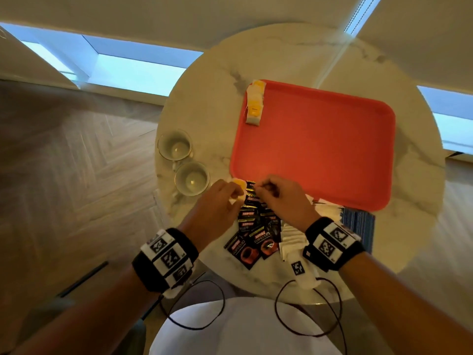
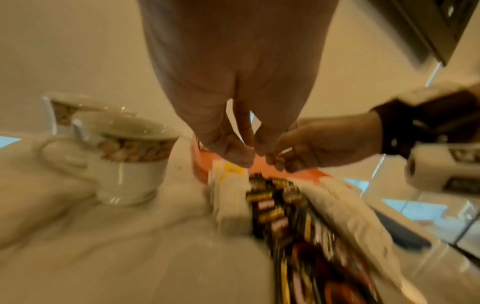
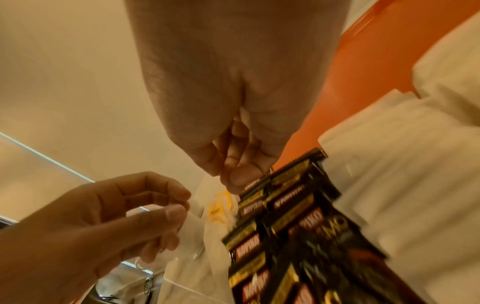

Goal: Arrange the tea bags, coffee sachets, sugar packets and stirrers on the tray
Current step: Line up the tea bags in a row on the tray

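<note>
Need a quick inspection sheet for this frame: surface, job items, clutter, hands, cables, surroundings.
Surface: round marble table.
Job's things: red tray holds tea bags at its far left corner; coffee sachets and white packets lie off-tray; stirrers not identified.
Clutter: two cups.
Hands: left hand pinches a tea bag; right hand pinches something small, unclear.
Cables: black wrist cables.
Surroundings: wood floor.

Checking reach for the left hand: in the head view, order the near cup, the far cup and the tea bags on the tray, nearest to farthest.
From the left hand:
1. Near cup, just to its left.
2. Far cup, beyond the first, farther left.
3. Tea bags on the tray, at the tray's far left corner.
</note>
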`<state>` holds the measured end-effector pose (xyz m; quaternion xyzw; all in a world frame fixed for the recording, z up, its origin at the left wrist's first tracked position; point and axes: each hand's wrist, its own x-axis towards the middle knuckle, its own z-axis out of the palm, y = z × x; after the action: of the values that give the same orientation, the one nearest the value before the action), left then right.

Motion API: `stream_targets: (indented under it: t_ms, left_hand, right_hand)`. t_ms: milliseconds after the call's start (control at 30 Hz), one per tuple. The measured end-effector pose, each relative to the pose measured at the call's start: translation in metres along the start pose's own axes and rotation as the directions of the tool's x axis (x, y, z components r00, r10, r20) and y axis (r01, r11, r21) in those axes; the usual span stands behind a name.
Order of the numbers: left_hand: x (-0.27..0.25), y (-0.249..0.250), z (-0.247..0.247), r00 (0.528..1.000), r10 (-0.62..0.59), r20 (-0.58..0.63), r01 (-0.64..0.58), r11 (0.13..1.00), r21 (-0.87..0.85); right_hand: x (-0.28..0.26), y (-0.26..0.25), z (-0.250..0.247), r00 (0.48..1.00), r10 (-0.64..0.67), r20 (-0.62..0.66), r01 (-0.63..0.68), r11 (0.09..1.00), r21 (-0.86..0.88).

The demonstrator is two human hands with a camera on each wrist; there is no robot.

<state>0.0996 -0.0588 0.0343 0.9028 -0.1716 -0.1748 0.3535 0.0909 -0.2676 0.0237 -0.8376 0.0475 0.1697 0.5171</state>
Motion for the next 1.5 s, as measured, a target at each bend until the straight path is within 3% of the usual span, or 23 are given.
stream_targets:
  t_ms: [167,600,967,1067,1267,1500]
  left_hand:
    - [-0.027,-0.022,0.023,0.999,-0.046,-0.013,0.046,0.999,0.007]
    - [-0.024,-0.049,0.03,0.994,-0.057,-0.091,0.053,0.997,-0.049]
    - [-0.033,-0.031,0.012,0.972,0.122,-0.2,-0.144,0.984,-0.1]
    - [-0.027,-0.034,0.016,0.979,0.06,-0.193,-0.079,0.993,-0.093]
    - [-0.018,-0.037,0.037,0.996,-0.083,-0.036,0.083,0.997,-0.007]
    - [-0.019,-0.041,0.038,0.993,-0.103,-0.055,0.103,0.995,0.009]
  right_hand:
    - [-0.024,0.005,0.024,1.0,-0.002,-0.029,0.001,1.0,-0.027]
    - [-0.03,-0.001,0.044,0.999,-0.007,-0.054,0.005,0.999,-0.035]
    - [-0.011,-0.01,0.042,0.972,-0.226,0.055,0.232,0.965,-0.119]
    - [-0.008,-0.015,0.034,0.978,-0.203,0.05,0.207,0.975,-0.085]
    - [-0.007,-0.009,0.017,0.992,-0.129,0.007,0.129,0.988,-0.083]
    - [-0.009,-0.003,0.016,0.994,-0.109,0.022,0.11,0.991,-0.075]
